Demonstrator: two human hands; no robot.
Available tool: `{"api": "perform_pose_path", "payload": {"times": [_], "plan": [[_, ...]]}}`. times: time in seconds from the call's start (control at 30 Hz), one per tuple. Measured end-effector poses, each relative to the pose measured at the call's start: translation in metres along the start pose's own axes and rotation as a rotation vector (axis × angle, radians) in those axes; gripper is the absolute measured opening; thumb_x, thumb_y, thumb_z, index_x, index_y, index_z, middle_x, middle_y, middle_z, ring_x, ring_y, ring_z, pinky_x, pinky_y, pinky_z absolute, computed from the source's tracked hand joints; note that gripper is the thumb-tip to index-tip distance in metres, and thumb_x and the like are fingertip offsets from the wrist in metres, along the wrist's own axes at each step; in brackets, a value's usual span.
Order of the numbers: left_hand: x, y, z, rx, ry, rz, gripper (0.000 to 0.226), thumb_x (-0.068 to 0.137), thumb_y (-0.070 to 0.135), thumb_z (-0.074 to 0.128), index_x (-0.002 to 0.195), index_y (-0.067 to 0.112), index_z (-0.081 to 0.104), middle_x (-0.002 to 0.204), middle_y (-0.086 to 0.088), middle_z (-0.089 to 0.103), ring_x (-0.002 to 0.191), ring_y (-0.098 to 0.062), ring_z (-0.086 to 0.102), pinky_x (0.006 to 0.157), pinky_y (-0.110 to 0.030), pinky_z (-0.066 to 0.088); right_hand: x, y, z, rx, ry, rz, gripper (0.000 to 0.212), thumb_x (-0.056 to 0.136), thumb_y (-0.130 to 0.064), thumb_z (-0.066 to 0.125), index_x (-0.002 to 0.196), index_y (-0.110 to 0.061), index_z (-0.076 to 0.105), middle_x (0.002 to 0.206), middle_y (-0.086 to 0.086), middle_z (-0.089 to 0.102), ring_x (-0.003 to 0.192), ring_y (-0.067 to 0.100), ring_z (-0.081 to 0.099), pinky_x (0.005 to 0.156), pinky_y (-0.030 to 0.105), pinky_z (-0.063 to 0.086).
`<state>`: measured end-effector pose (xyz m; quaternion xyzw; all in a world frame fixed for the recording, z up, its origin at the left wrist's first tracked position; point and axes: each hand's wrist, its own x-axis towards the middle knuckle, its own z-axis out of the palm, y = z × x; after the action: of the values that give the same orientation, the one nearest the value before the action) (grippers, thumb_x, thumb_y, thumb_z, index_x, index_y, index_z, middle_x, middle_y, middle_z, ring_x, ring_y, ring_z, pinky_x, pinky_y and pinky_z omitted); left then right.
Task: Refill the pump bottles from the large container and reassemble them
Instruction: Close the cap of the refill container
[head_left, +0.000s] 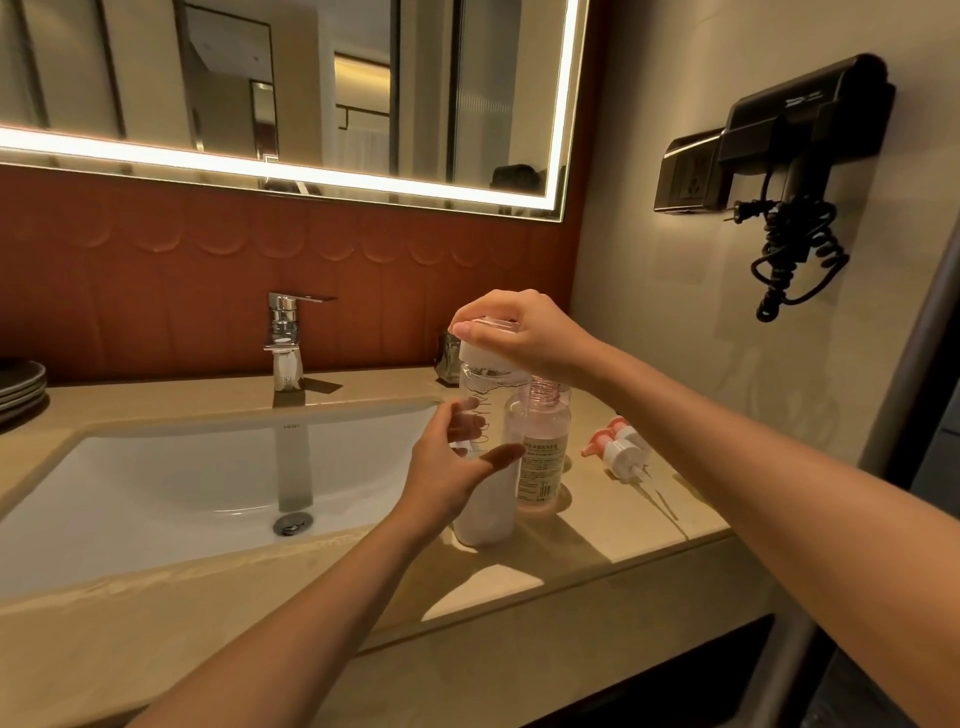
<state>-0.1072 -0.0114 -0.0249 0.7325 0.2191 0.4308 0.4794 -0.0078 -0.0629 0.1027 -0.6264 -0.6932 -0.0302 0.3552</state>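
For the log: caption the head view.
Right grip on white cap of the large container, left grip round its body; open pump bottle behind, pump heads on counter.

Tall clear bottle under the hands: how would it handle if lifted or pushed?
The tall clear bottle is probably bottom-heavy: white liquid fills only its lower part. Being tall and narrow, it could tip if pushed near the cap.

The single view sits on the person's head and faces forward and down over the counter (597, 566) toward the mirror (311, 78) on the back wall. It is close, at arm's reach: the left hand (447, 478) and right hand (519, 332) hold a bottle (485, 504) just right of centre. The wide lens also takes in the sink (156, 488) on the left and the hair dryer (800, 114) on the right-hand side wall.
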Motion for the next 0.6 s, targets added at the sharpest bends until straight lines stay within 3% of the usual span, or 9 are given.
{"api": "perform_pose_path", "payload": {"times": [0.17,0.3,0.6], "plan": [[0.0,0.001,0.0,0.002,-0.001,-0.004,0.068,0.069,0.034,0.077,0.126,0.024,0.043,0.116,0.005,0.053,0.106,-0.01,0.05,0.089,-0.027,0.042,0.001,0.0,-0.001,0.009,-0.021,0.005,0.028,0.09,-0.033,0.058,0.109,-0.016,0.067,0.115,0.0,0.062,0.107,0.013,0.054,0.087,0.029,0.047],[0.0,0.001,0.0,0.007,0.0,-0.006,0.07,0.069,0.035,0.077,0.128,0.023,0.042,0.117,0.005,0.053,0.107,-0.011,0.05,0.09,-0.029,0.042,0.003,0.001,-0.005,0.01,-0.056,-0.008,0.026,0.089,-0.031,0.059,0.109,-0.016,0.068,0.113,0.0,0.063,0.105,0.011,0.054,0.083,0.024,0.045],[0.0,-0.001,-0.001,0.004,-0.015,0.012,0.07,0.068,0.036,0.077,0.128,0.023,0.043,0.113,0.007,0.053,0.106,-0.01,0.05,0.086,-0.024,0.041,0.006,-0.003,-0.017,0.089,-0.038,-0.032,0.022,0.09,-0.026,0.057,0.105,-0.016,0.069,0.108,-0.002,0.064,0.105,0.015,0.057,0.085,0.028,0.05]]}}
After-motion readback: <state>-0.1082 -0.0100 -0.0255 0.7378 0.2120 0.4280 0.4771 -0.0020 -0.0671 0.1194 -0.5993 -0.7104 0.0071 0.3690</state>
